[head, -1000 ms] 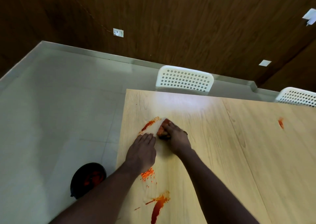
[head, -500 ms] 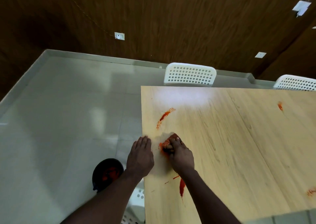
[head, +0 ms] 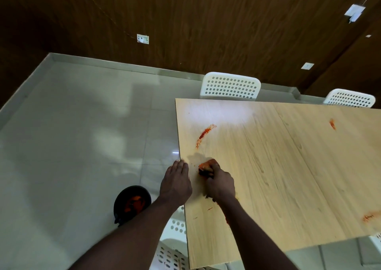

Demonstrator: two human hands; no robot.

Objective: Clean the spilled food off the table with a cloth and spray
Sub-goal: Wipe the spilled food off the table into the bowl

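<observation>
Near the table's (head: 288,177) left edge, the right hand (head: 220,182) is closed around a red-stained cloth (head: 206,166), pressing it down. The left hand (head: 176,182) lies flat, empty, at the edge. Sweep food toward the edge; catch it.

We see the cloth (head: 206,167), stained orange-red and bunched up, pressed on the light wood table (head: 288,177) near its left edge, red smear (head: 205,134) just beyond.

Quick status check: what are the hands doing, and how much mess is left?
Right hand shut on stained cloth. Left hand flat, open, at table edge. Red smear ahead, more at right. Nothing blocking.
</observation>
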